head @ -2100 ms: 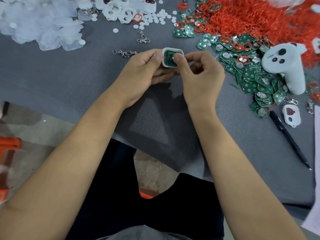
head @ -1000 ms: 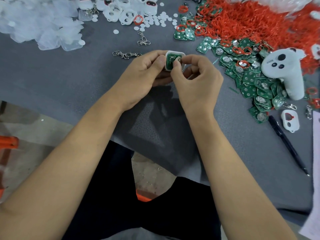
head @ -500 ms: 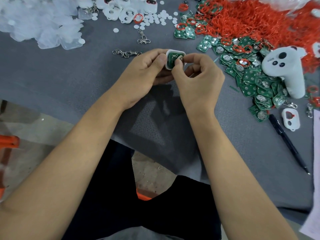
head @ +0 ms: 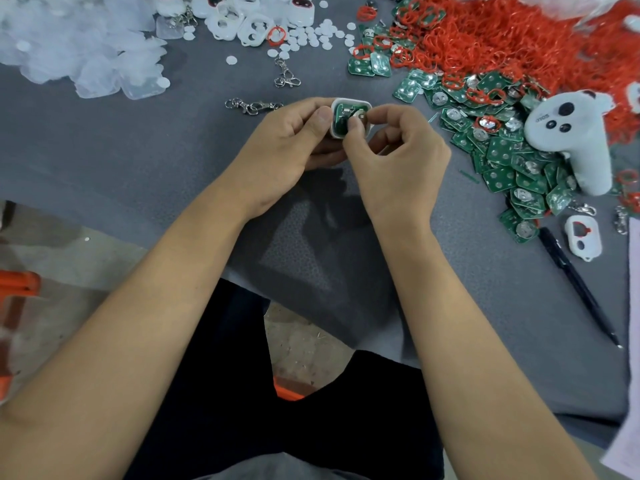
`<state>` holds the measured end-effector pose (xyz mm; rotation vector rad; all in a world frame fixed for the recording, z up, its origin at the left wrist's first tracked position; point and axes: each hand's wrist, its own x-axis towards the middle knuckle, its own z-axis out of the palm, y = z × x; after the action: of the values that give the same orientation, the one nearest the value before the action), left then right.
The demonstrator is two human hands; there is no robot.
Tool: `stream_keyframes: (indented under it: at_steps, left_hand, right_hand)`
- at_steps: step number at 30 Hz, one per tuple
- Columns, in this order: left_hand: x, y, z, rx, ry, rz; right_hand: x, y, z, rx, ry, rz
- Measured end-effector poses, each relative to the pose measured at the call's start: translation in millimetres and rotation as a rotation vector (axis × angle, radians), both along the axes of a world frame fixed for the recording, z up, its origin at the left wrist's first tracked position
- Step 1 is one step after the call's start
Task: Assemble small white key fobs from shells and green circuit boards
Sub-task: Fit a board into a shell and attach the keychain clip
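Above the grey table, both hands hold one small white shell [head: 349, 102] with a green circuit board [head: 344, 116] lying in it. My left hand [head: 287, 147] grips the shell from the left, thumb on its left edge. My right hand [head: 394, 157] pinches it from the right, with the thumb tip pressing on the board and the forefinger at the shell's right edge. A pile of loose green boards [head: 498, 150] lies to the right. White shells [head: 242, 19] lie at the far edge.
A heap of red rings [head: 519, 39] fills the far right. A white controller [head: 568, 133] rests on the boards, with a black pen [head: 578, 285] and a white shell with a red ring [head: 583, 237] nearer. Clear covers [head: 79, 46] lie far left, metal clasps [head: 252, 106] and white discs [head: 311, 36] beyond my hands.
My right thumb has slid a little across the board in the shell. Both hands keep their hold, and the shell stays in about the same place.
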<state>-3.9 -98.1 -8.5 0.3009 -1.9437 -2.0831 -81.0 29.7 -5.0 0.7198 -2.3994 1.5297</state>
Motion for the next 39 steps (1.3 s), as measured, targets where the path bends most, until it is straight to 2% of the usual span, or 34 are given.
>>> stream_keyframes:
  at_steps: [21, 25, 28, 31, 34, 36, 39]
  left_hand:
    - [0.4, -2.2, -0.1, 0.007, -0.003, -0.015]
    - [0.2, 0.5, 1.5, 0.041, 0.002, 0.043]
    - [-0.3, 0.7, 1.2, 0.088, -0.005, 0.084]
    - [0.1, 1.2, 2.5, 0.127, -0.001, 0.065]
    - [0.7, 1.4, 2.8, 0.133, 0.015, 0.049]
    - [0.9, 0.8, 1.5, 0.122, 0.017, 0.046]
    - [1.4, 0.4, 0.1, 0.079, 0.014, 0.049]
  right_hand:
    - [1.8, 0.6, 0.3, 0.001, 0.015, 0.008]
    - [1.7, 0.9, 0.7, -0.006, -0.016, 0.049]
    - [2.8, 1.6, 3.2, -0.085, -0.014, 0.106]
    - [-3.4, 4.5, 3.9, -0.218, -0.086, 0.095]
    - [-10.4, 7.7, 3.3, -0.286, -0.258, 0.134]
    - [-11.6, 9.3, 2.7, -0.297, -0.335, 0.19]
    - [-10.2, 8.9, 1.9, -0.227, -0.3, 0.248]
